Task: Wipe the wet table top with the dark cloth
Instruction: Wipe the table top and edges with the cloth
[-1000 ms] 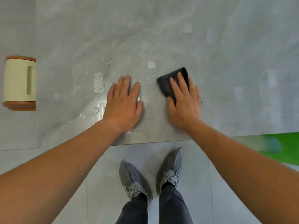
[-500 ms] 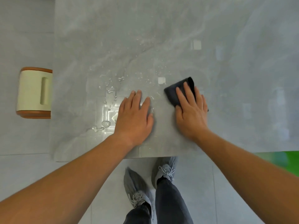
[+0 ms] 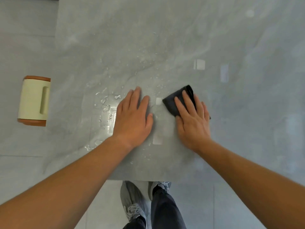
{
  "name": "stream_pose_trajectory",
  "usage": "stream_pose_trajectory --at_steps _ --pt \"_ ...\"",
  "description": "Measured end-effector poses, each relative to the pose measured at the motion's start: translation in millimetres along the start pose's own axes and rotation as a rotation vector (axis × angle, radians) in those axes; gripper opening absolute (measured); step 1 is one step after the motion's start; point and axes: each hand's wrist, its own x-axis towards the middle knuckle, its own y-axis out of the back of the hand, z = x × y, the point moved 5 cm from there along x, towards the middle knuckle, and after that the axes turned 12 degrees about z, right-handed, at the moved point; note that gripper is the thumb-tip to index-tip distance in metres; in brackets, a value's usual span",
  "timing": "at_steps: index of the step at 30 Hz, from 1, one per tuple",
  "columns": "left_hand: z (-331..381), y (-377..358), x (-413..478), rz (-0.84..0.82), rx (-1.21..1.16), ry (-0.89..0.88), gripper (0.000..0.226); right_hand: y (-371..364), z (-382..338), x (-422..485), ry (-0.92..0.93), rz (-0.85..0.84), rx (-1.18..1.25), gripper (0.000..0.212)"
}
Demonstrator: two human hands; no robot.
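Observation:
A glossy grey marble table top fills most of the view. Water drops and a shallow puddle lie left of centre near the front edge. My left hand rests flat on the table, fingers together, just right of the puddle, holding nothing. My right hand presses flat on a folded dark cloth, whose far corner sticks out beyond the fingertips. A narrow strip of table separates the two hands.
A cream stool with a brown rim stands on the floor left of the table. The table's front edge runs just above my grey shoes. Pale floor tiles lie to the left and below.
The view has shifted, so the table sits lower and farther right in frame. Both hands stay flat in much the same places on the table, the right one on the cloth.

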Motion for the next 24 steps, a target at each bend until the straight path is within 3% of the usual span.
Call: stream_pose_trajectory --at_steps 6,12,15,20,24 --pt "-1 -5 31 -0.001 0.037 0.027 0.058 0 8 84 -0.207 0.098 0.045 0.058" --pt "2 -1 34 -0.017 0.023 0.059 0.054 0 -8 34 -0.034 0.015 0.035 0.06" --pt "3 1 37 -0.017 0.025 0.072 0.05 2 -5 61 0.032 -0.009 0.03 0.06" --pt "1 10 51 0.031 0.047 0.021 0.045 0 -1 121 -0.104 0.077 0.058 0.057" --pt "-3 17 84 0.03 0.026 0.009 0.051 1 -6 74 -0.014 0.046 0.047 0.057"
